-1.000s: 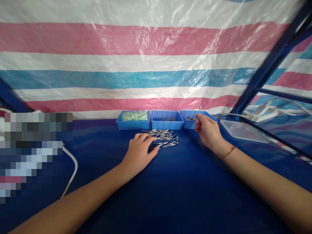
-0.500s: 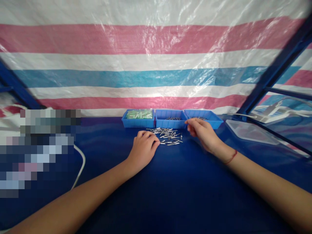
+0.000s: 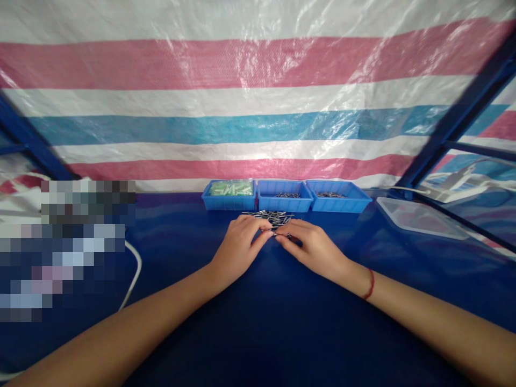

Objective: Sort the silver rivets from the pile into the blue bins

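Note:
My left hand (image 3: 241, 244) and my right hand (image 3: 314, 247) meet over the dark blue tabletop with thumbs and forefingers pinched. At their touching fingertips a small silver blind rivet (image 3: 274, 233) shows; most of it is covered, and I cannot tell whether each hand has its own piece. Just beyond the fingers lies a loose pile of thin silver blind rivets (image 3: 272, 216), its near part hidden by my hands. Behind the pile, the middle blue bin (image 3: 282, 205) holds similar metal pieces, as does the right blue bin (image 3: 342, 205).
The left blue bin (image 3: 229, 203) contains pale green and clear pieces. A translucent plastic lid (image 3: 421, 217) lies at the right, near a white power strip (image 3: 455, 185). A white cable (image 3: 136, 263) curves at the left. Blue frame posts and a striped sheet (image 3: 258, 129) stand behind.
My right hand has moved from in front of the right bin, left and nearer to me, to meet my left hand's fingertips. My left hand has stayed almost in place, shifting slightly right.

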Available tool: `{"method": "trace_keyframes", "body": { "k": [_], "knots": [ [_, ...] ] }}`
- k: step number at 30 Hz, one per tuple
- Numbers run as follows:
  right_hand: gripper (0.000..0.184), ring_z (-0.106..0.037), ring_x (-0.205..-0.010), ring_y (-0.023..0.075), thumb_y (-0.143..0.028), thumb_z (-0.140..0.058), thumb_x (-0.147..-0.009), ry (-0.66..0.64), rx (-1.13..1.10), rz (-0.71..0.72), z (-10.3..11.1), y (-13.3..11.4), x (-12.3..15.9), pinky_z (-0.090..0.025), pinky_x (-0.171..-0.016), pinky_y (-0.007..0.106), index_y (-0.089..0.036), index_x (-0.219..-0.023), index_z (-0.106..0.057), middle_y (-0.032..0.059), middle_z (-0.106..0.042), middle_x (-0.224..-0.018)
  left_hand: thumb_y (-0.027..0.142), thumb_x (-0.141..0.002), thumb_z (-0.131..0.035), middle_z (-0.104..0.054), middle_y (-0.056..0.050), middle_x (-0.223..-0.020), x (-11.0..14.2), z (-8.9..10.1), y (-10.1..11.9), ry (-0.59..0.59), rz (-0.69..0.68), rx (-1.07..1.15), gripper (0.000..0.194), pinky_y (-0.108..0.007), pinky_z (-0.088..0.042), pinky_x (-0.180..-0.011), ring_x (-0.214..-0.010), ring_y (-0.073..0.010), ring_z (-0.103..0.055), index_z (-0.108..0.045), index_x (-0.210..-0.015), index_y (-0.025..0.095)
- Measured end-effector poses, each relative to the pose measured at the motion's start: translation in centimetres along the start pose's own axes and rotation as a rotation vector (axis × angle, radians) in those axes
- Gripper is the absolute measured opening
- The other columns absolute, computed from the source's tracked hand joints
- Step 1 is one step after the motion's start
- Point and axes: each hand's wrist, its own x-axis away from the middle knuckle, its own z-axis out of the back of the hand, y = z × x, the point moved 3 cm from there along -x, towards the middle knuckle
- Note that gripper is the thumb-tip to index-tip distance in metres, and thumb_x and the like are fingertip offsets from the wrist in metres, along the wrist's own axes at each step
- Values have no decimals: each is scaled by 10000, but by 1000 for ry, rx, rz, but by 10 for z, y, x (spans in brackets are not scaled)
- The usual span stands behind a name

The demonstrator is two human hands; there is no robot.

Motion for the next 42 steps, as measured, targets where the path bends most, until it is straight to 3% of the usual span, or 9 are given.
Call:
{"method": "trace_keyframes", "body": {
  "k": [4, 10, 21, 28, 34, 42],
  "knots": [
    [178, -613, -722, 161, -227, -489, -894, 23, -80, -49, -1, 1, 0, -479, -677, 295, -189, -838, -654, 41, -674, -792, 220, -848, -568, -665, -32, -919, 0, 2, 0, 77, 13, 52, 191, -352, -437, -856, -949, -194, -581, -563, -1038, 197],
    [163, -618, -707, 147, -226, -504, -887, 60, -138, -64, -3, 1, 1, -472, -657, 276, -191, -835, -654, 25, -682, -794, 233, -861, -540, -663, -23, -868, -2, 4, 0, 64, 54, 89, 68, -319, -453, -792, -854, -175, -603, -594, -876, 194],
    [111, -551, -612, 128, -254, -548, -854, 72, -161, -108, -5, 5, 0, -433, -564, 249, -182, -833, -629, 12, -621, -717, 226, -866, -543, -646, -6, -825, -2, 6, 1, 59, 34, 123, 57, -295, -432, -757, -816, -163, -589, -583, -846, 192],
    [97, -538, -612, 122, -254, -565, -847, 216, -203, -151, 0, 6, 2, -424, -555, 245, -185, -835, -632, 18, -617, -733, 210, -864, -543, -642, -8, -839, -2, 5, -1, 44, 43, 118, 45, -301, -426, -771, -828, -167, -585, -582, -845, 197],
    [52, -512, -589, 103, -201, -585, -829, 297, -192, -61, 7, -2, 2, -414, -536, 231, -182, -850, -628, 6, -585, -720, 217, -861, -555, -651, -3, -847, -3, 2, -1, -12, 48, 103, 43, -302, -418, -759, -829, -168, -583, -589, -847, 195],
    [40, -532, -629, 110, -185, -588, -821, 270, -191, 10, 9, -8, 3, -434, -561, 231, -185, -839, -623, 18, -602, -753, 239, -873, -550, -673, -1, -906, -4, 0, -5, -95, 64, 74, 73, -310, -409, -792, -876, -173, -585, -616, -866, 211]
  ]
}}
